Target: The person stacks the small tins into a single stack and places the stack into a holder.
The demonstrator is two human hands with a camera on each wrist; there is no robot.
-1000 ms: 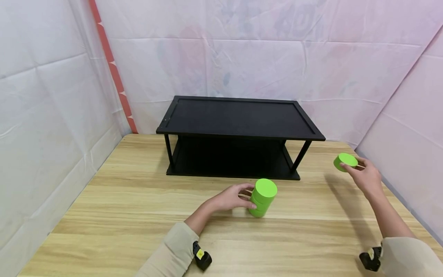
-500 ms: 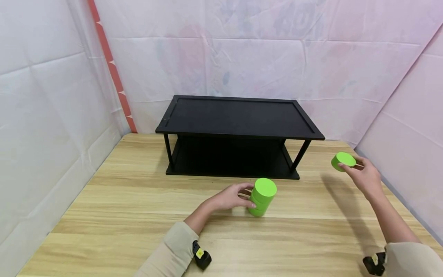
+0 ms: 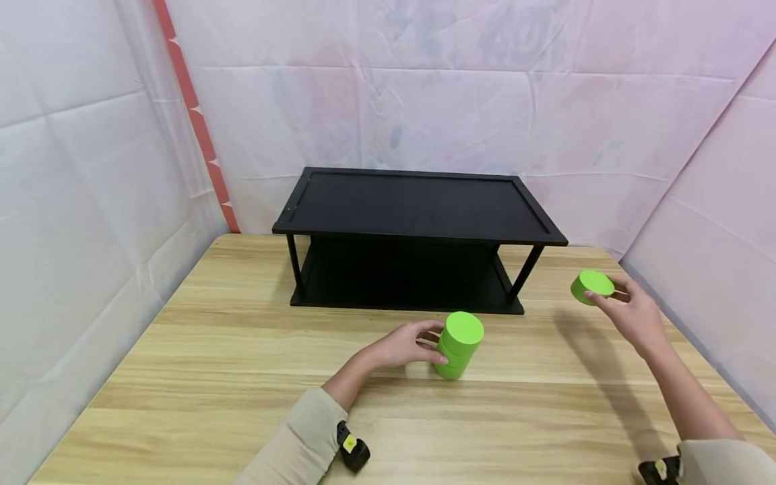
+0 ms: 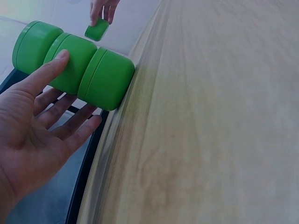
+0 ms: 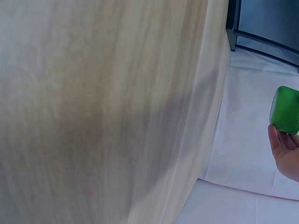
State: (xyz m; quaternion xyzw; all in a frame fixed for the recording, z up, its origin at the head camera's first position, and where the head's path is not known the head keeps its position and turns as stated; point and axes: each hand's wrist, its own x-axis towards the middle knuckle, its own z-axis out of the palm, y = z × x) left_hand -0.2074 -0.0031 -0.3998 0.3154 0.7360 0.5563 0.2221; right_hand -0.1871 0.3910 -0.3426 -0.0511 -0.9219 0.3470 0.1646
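Three round bright-green lidded containers (image 3: 459,345) stand stacked upright on the table, in front of the black rack. My left hand (image 3: 403,347) grips this stack from its left side. In the left wrist view the thumb lies across the middle container (image 4: 74,60) and the fingers reach behind the stack. Off to the right, my right hand (image 3: 636,316) holds another green round container (image 3: 592,286) above the table, its shadow falling below. The right wrist view catches that container (image 5: 286,109) at the frame's right edge, thumb and fingers around it, partly cut off.
A black two-tier rack (image 3: 418,205) stands at the back middle of the wooden table (image 3: 200,397). White cloth walls (image 3: 436,101) enclose the back and both sides. A red strip (image 3: 200,128) runs down the back left corner.
My right hand has moved a little to the left with its green container, which also sinks slightly in the last half second. The left hand and the stack stay put.
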